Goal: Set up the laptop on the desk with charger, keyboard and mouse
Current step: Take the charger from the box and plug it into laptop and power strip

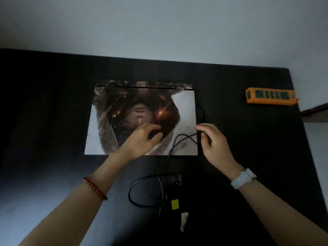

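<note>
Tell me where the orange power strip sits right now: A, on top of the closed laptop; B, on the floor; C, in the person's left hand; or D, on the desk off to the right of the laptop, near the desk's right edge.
D: the orange power strip lies flat on the dark desk, well right of the closed laptop and apart from both hands.

The charger brick [174, 181] blurs into the dark desk [53, 103], its outline unclear.

Black desk [53, 103], picture-skinned laptop [142, 110], orange-green power strip [270, 96], black cable [147, 190]
</note>
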`<state>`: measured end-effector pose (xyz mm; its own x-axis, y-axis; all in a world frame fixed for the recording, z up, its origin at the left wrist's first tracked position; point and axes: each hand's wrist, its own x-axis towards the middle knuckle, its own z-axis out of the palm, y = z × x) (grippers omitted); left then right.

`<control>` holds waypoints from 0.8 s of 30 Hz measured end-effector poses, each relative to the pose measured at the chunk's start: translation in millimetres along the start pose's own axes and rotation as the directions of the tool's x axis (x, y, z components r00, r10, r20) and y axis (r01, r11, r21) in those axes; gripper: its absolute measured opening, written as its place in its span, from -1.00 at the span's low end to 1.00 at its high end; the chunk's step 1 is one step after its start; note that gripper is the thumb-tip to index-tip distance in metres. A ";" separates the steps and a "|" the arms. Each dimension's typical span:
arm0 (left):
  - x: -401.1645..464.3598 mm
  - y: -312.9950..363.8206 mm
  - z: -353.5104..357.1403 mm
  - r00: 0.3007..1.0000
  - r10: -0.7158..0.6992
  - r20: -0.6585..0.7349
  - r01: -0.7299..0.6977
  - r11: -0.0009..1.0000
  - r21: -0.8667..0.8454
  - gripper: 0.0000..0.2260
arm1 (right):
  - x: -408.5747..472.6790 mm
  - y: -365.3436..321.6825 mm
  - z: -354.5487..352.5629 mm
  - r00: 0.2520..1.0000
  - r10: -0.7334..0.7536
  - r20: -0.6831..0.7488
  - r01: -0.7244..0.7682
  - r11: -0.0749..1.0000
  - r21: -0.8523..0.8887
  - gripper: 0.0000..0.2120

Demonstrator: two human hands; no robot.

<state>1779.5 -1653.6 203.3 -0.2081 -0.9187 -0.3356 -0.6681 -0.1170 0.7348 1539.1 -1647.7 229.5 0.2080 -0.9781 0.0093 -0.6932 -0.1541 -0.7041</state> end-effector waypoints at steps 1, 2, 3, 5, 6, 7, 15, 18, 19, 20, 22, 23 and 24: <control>-18.2 4.8 3.9 0.997 -0.017 0.069 0.019 0.999 -0.032 -0.69 | -20.5 -2.1 -2.7 1.000 -0.006 -0.008 0.006 1.000 -0.015 -0.73; -34.7 9.1 7.6 0.990 -0.029 0.137 0.035 0.998 -0.046 -0.68 | -39.0 -3.2 -4.3 0.999 -0.022 -0.031 0.021 0.999 -0.050 -0.72; -50.2 12.5 11.9 0.980 -0.035 0.195 0.044 0.998 -0.042 -0.66 | -56.5 -3.3 -5.6 0.998 -0.040 -0.048 0.036 0.996 -0.087 -0.71; -75.1 14.7 21.9 0.967 -0.043 0.252 0.048 0.999 -0.011 -0.61 | -87.5 -0.1 -6.5 0.998 -0.048 -0.032 0.044 0.993 -0.113 -0.70; -86.4 15.2 27.7 0.966 -0.044 0.253 0.040 0.999 0.020 -0.60 | -104.2 2.0 -5.8 0.999 -0.043 0.006 0.044 0.992 -0.120 -0.71; -96.4 15.8 33.9 0.972 -0.043 0.231 0.031 0.998 0.054 -0.60 | -121.6 4.8 -4.9 0.998 -0.041 0.052 0.048 0.990 -0.134 -0.72; -139.9 16.6 80.3 0.994 -0.076 -0.083 0.088 0.984 0.152 -0.79 | -179.6 28.7 23.9 0.908 0.062 0.415 0.134 0.895 -0.425 -0.35; -144.7 12.2 85.9 0.978 -0.140 -0.156 0.154 0.985 0.079 -0.81 | -165.0 26.0 41.3 0.809 0.070 0.584 0.276 0.832 -0.482 -0.10; -145.1 11.1 85.3 0.969 -0.159 -0.187 0.168 0.985 0.034 -0.81 | -162.7 26.4 45.5 0.792 0.075 0.607 0.305 0.812 -0.498 -0.04; -145.1 10.5 83.6 0.959 -0.180 -0.217 0.181 0.983 -0.016 -0.81 | -161.8 27.6 48.0 0.780 0.078 0.621 0.337 0.783 -0.522 0.01; -143.4 10.1 79.8 0.941 -0.222 -0.256 0.203 0.974 -0.101 -0.83 | -162.9 31.3 48.8 0.772 0.076 0.631 0.399 0.715 -0.574 0.08; -142.7 10.5 78.4 0.935 -0.239 -0.262 0.212 0.969 -0.127 -0.84 | -163.8 32.8 47.1 0.773 0.073 0.630 0.418 0.688 -0.593 0.09; -142.1 10.6 77.8 0.931 -0.251 -0.264 0.218 0.965 -0.149 -0.84 | -163.8 33.7 44.9 0.775 0.068 0.628 0.433 0.666 -0.607 0.07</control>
<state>1746.4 -1494.9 212.9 0.1620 -0.9258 -0.3415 -0.5834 -0.3690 0.7236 1512.6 -1486.4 172.4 0.5474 -0.6810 -0.4864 -0.7907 -0.6112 -0.0341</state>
